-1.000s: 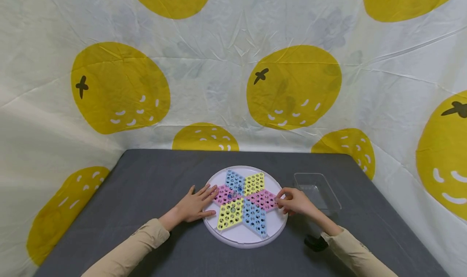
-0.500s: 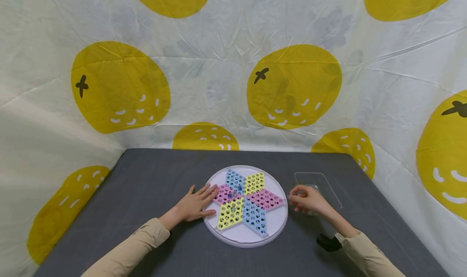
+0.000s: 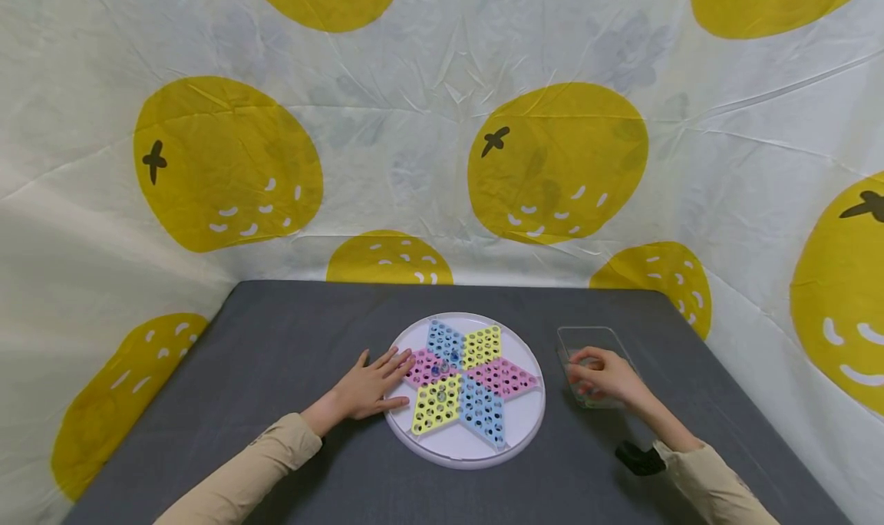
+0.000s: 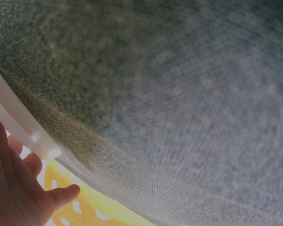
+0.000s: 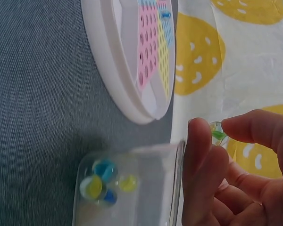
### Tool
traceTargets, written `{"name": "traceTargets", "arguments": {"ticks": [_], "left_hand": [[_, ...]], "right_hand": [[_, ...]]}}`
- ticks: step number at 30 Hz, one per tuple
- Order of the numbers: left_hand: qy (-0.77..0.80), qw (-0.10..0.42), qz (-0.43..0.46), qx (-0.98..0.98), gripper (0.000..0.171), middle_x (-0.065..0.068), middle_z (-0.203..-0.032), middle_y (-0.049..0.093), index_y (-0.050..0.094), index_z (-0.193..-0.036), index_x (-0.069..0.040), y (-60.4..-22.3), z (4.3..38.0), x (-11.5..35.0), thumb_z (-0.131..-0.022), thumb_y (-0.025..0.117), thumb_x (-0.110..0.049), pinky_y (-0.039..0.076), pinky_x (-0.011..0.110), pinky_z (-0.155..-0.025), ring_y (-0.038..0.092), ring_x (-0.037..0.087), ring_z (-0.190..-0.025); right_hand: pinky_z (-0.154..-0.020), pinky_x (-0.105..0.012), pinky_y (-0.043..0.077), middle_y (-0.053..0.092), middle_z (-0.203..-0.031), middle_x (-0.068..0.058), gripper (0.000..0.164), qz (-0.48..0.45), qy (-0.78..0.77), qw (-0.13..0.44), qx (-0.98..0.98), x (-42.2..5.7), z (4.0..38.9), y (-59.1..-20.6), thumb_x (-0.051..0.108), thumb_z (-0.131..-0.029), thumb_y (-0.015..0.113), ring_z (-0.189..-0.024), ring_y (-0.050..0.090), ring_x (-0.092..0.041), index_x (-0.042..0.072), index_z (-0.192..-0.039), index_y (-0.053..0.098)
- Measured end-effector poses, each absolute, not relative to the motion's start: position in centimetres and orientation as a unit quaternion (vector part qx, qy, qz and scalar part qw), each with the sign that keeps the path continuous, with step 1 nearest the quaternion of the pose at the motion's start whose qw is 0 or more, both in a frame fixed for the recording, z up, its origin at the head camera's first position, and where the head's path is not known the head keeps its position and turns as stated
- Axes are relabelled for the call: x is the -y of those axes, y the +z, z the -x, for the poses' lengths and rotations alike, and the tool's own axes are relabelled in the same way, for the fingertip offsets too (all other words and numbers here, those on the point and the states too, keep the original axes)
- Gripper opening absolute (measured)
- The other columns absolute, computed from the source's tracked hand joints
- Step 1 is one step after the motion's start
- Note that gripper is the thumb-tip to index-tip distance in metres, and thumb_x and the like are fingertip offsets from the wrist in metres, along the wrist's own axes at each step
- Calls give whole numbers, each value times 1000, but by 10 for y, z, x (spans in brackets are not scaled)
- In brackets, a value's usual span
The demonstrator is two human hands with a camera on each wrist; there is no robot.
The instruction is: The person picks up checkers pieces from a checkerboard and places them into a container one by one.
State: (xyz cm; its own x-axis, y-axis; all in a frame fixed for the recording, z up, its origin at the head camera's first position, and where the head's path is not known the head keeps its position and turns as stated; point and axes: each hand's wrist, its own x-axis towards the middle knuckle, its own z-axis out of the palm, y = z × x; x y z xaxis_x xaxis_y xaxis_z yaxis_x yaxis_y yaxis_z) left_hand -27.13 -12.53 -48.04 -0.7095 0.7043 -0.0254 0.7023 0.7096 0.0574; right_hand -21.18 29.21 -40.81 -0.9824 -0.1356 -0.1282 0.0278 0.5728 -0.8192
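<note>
My right hand is over the clear plastic box, right of the board. In the right wrist view its thumb and fingers pinch a clear glass marble with a green swirl, close above the box rim. Several blue and yellow marbles lie in the box. The round white Chinese checkers board has a star of pink, yellow and blue perforated points. A few marbles sit near its centre. My left hand, fingers spread, rests on the board's left rim; the left wrist view shows only part of it.
A dark grey cloth covers the table. Behind it and at both sides hangs a white sheet printed with yellow fruit. A black wrist device sits at the right cuff.
My right hand has moved right, from the tip of the board's right pink point to over the clear box. The left hand and the board stay in place.
</note>
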Motion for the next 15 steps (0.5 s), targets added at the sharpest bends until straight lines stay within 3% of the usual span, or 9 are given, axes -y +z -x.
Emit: {"name": "traceTargets", "arguments": {"ticks": [15], "left_hand": [[25,13,-389,-921,71,3,-151,17,18,-144,-18,-478,270,126,-88,36,-57,18,65,-98,16,29,-138]], "right_hand": [[-59,-36,52,67,-89,-18,39,11,-429,64,-901,-317,206,-402,27,-89,53,-67,65,-21,-5,-112,50]]}}
